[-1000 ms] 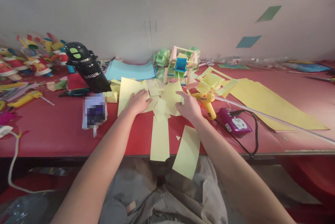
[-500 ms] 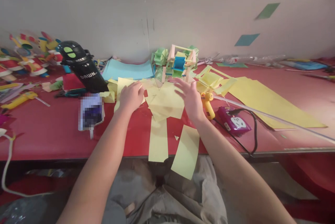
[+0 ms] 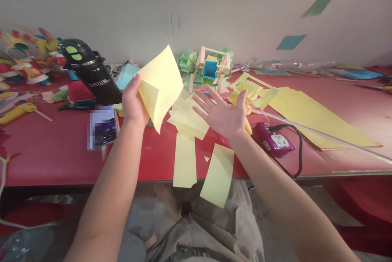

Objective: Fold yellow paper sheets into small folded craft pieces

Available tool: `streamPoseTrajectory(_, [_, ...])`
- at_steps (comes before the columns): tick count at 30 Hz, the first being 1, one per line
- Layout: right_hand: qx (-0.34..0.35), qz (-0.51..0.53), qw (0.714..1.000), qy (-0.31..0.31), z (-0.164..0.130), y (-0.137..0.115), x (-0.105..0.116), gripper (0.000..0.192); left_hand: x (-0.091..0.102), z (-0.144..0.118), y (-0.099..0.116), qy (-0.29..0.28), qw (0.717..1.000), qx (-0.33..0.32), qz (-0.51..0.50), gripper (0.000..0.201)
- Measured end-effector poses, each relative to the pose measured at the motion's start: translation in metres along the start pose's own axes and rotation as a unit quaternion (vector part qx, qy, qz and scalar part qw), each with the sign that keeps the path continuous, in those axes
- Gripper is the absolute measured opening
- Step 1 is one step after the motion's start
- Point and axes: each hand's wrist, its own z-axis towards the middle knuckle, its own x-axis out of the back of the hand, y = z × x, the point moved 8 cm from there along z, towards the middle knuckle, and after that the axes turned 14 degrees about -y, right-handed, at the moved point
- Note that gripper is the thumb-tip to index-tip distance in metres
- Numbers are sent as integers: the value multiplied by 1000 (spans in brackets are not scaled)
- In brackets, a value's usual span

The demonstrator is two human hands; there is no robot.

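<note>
My left hand (image 3: 134, 105) is closed on a sheet of yellow paper (image 3: 163, 80), which is lifted off the table and bends with a curled lower corner. To its right my right hand (image 3: 225, 115) is open, palm up and fingers spread, with nothing in it. Pale yellow paper pieces (image 3: 190, 119) overlap on the table between the hands. Two yellow paper strips (image 3: 184, 162) lie nearer me, one of them jutting past the table edge. Behind my right hand stands a small wooden frame (image 3: 200, 60) with a folded blue paper wheel (image 3: 210, 69).
A black bottle (image 3: 96, 78) and a phone (image 3: 104, 127) are at the left. A yellow glue gun (image 3: 248, 125), partly hidden, and a purple power socket (image 3: 274, 139) sit right of my right hand. Large yellow sheets (image 3: 318, 119) lie farther right. Paper figures (image 3: 30, 58) crowd the far left.
My left hand has picked up a yellow sheet from the table and raised it. My right hand has turned palm up with its fingers spread.
</note>
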Motion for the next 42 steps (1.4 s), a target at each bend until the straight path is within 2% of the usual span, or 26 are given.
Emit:
streamPoseTrajectory(3, [25,-21,999,20,-2,-4,3,70,-9,0,-5,-56,993,36,-98,44])
streamPoseTrajectory(5, [26,-15,999,25,-2,-5,3,70,-13,-2,-10,-72,985,64,-141,46])
streamPoseTrajectory(9, [8,97,995,-10,0,0,-3,78,-21,-7,-25,-75,955,123,-260,47])
streamPoseTrajectory(11, [39,208,976,-42,1,-1,-9,81,-23,-10,-31,-51,936,155,-311,44])
streamPoseTrajectory(15, [102,391,911,-83,3,-3,-15,86,-26,-16,-34,-2,911,179,-373,45])
streamPoseTrajectory(18, [102,421,898,-79,4,0,-16,88,-25,-16,-33,0,910,164,-381,47])
streamPoseTrajectory(21, [97,395,911,-66,5,3,-14,89,-25,-16,-33,-3,914,156,-375,48])
streamPoseTrajectory(29, [78,276,952,-104,11,8,-17,98,-32,-18,-39,-17,912,163,-375,50])
streamPoseTrajectory(32, [79,295,947,-101,11,8,-17,99,-38,-17,-43,-43,905,174,-385,53])
streamPoseTrajectory(37, [52,390,915,-88,11,12,-19,95,-41,-15,-50,-81,910,179,-364,53])
streamPoseTrajectory(42, [63,410,907,-68,10,10,-18,79,-34,-11,-55,-52,928,154,-336,41])
